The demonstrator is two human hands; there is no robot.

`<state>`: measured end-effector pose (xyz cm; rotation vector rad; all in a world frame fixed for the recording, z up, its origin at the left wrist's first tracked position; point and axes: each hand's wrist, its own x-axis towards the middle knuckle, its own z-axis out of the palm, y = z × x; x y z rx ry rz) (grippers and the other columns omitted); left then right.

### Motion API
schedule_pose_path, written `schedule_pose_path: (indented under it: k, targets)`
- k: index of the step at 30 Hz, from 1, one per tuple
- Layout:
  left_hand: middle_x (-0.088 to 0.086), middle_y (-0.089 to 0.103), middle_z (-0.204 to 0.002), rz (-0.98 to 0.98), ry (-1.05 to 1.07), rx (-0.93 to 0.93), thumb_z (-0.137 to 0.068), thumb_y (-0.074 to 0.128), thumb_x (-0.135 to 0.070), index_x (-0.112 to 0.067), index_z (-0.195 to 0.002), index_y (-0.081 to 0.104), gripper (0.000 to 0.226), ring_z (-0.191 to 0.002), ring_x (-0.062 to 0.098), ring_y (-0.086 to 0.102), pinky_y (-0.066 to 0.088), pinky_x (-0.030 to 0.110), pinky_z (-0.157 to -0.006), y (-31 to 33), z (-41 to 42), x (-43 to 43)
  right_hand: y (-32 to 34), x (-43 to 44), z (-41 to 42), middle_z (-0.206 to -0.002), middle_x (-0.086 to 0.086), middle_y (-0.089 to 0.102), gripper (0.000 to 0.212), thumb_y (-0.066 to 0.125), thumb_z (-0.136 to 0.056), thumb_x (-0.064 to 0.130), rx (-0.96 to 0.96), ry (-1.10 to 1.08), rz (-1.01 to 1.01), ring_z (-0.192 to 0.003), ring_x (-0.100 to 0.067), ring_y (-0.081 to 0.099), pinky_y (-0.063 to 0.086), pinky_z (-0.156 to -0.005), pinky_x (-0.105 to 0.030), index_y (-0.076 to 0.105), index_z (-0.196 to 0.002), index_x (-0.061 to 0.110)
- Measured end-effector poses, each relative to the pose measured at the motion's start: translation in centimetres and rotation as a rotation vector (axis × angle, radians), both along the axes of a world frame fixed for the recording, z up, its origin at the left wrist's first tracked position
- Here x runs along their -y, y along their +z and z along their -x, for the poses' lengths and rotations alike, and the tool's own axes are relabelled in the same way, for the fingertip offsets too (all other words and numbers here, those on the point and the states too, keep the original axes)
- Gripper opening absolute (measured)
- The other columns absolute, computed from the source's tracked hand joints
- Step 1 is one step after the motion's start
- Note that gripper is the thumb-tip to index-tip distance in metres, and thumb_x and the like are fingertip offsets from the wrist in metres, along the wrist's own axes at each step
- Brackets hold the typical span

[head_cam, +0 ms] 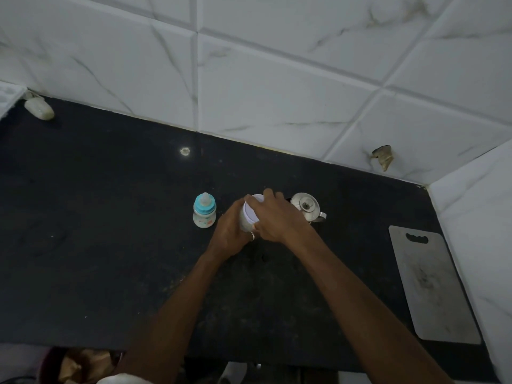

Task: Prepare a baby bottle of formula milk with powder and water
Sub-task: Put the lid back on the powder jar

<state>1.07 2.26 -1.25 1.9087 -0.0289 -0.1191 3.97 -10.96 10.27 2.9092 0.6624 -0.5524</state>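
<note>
Now both hands (273, 217) around jar (249, 217)

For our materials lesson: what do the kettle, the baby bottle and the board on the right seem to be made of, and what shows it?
Kettle: polished metal, likely steel, judging by its mirror-like shine. Bottle: probably clear plastic, as its body is see-through; the collar is matte teal plastic, and the teat looks like soft translucent silicone. Board: dull grey with scuffs, either brushed metal or plastic; the picture leaves it open.

white jar (249, 214): mostly covered by both hands | baby bottle (204, 211): print unreadable (too small)
</note>
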Motion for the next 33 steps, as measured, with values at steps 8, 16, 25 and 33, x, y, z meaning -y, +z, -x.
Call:
schedule_pose_path:
  k: [8,16,25,33]
  targets:
    - [-0.014,0.053,-0.134,-0.048,-0.014,-0.017,-0.073,0.087,-0.006,-0.022,-0.146,0.043,0.086,-0.121,-0.006,0.049,0.032,-0.004,-0.092,0.2,-1.1,-0.1,-0.1,0.0,-0.7,-0.149,-0.018,0.032,0.081,0.071,-0.091,0.031,-0.035,-0.079,-0.099,-0.130,-0.038,0.040,0.048,-0.097,-0.045,0.025,-0.158,0.028]
    - [0.003,0.057,-0.143,-0.077,-0.038,0.015,-0.074,0.087,-0.008,-0.019,-0.146,0.044,0.083,-0.132,0.017,0.054,0.044,0.033,-0.109,1.5,-4.2,-0.4,0.5,-0.3,-3.1,-0.149,-0.018,0.031,0.079,0.070,-0.091,0.026,-0.033,-0.144,-0.135,-0.133,-0.038,0.038,0.049,-0.098,-0.047,0.027,-0.157,0.028]
    - [0.000,0.055,-0.145,-0.043,-0.057,-0.039,-0.072,0.088,-0.009,-0.022,-0.148,0.041,0.090,-0.133,0.012,0.050,0.043,0.028,-0.107,0.2,-4.1,-0.4,-0.4,-0.1,-3.4,-0.150,-0.017,0.029,0.080,0.072,-0.090,0.029,-0.085,-0.171,-0.148,-0.135,-0.038,0.035,0.048,-0.102,-0.048,0.027,-0.157,0.030]
    - [0.001,0.048,-0.154,-0.077,-0.043,-0.055,-0.074,0.088,-0.013,-0.021,-0.154,0.035,0.096,-0.142,0.016,0.045,0.041,0.043,-0.117,-0.6,-4.1,-0.2,-0.5,0.0,-3.4,-0.152,-0.016,0.029,0.081,0.071,-0.090,0.031,-0.092,-0.183,-0.150,-0.137,-0.037,0.034,0.048,-0.103,-0.049,0.026,-0.157,0.033]
